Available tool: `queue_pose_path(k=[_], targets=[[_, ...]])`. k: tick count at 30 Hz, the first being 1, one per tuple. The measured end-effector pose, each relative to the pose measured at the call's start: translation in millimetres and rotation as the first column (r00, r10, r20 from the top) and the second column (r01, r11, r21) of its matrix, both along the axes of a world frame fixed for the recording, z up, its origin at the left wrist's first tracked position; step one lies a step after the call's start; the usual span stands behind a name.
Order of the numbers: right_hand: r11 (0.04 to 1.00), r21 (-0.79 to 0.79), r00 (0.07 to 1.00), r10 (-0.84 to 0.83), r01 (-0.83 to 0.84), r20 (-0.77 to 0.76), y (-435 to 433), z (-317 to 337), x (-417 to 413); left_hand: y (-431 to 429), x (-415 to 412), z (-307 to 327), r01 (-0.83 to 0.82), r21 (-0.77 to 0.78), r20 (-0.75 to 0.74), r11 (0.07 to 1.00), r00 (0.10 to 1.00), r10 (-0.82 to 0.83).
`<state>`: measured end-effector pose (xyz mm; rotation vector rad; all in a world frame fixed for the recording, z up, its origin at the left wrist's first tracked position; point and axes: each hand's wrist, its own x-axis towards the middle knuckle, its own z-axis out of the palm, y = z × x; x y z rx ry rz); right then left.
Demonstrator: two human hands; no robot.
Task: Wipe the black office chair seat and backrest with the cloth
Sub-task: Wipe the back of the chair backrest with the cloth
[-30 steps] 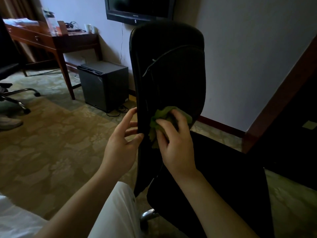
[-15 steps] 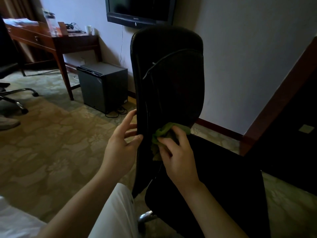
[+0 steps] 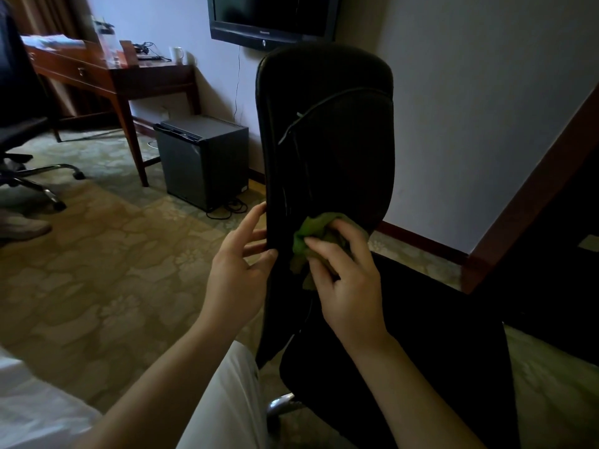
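My left hand, fingers straight, braces the backrest edge, likely to steady it; my right hand grips the bunched cloth, pressing it on.

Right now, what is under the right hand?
A bunched green cloth, held by the right hand against the lower backrest. The backrest surface beneath the cloth is covered.
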<state>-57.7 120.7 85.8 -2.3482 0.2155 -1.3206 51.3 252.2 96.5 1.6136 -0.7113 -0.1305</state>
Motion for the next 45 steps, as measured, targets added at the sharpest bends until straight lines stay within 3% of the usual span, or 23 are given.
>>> queue_pose_path(k=[3, 7, 14, 19, 26, 38, 42, 45], targets=[[0.994, -0.074, 0.996, -0.084, 0.082, -0.03, -1, 7, 12, 0, 0, -1, -0.004, 0.005, 0.008, 1.0, 1.0, 0.004], [0.991, -0.119, 0.992, -0.076, 0.063, -0.105, -8, -9, 15, 0, 3, -2, -0.003, 0.005, 0.006, 1.0, 1.0, 0.003], [0.995, -0.086, 0.983, -0.067, 0.053, -0.173, -7, -51, -4, 0, 4, -2, 0.003, -0.001, -0.007, 1.0, 1.0, -0.003], [0.995, 0.094, 0.998, -0.013, 0.018, -0.056, -5, -56, -15, 0, 4, -3, 0.015, -0.003, -0.008, 1.0, 1.0, -0.015], [0.997, 0.082, 0.996, -0.023, 0.016, 0.081, 0, -25, -11, -1, 4, -4, 0.009, -0.003, -0.009, 1.0, 1.0, -0.009], [0.988, -0.113, 0.978, -0.125, 0.107, -0.165, -7, -54, 1, -1, 6, -6, 0.011, 0.002, -0.015, 1.0, 1.0, -0.011], [0.989, 0.131, 0.995, -0.056, 0.067, -0.086, 2, -57, -8, 0, 6, -7, 0.014, -0.009, -0.022, 1.0, 1.0, -0.014], [0.955, 0.271, 0.993, -0.118, 0.118, -0.015, 10, -53, -16, -1, 5, -7, 0.014, -0.022, -0.025, 1.0, 1.0, -0.015]])
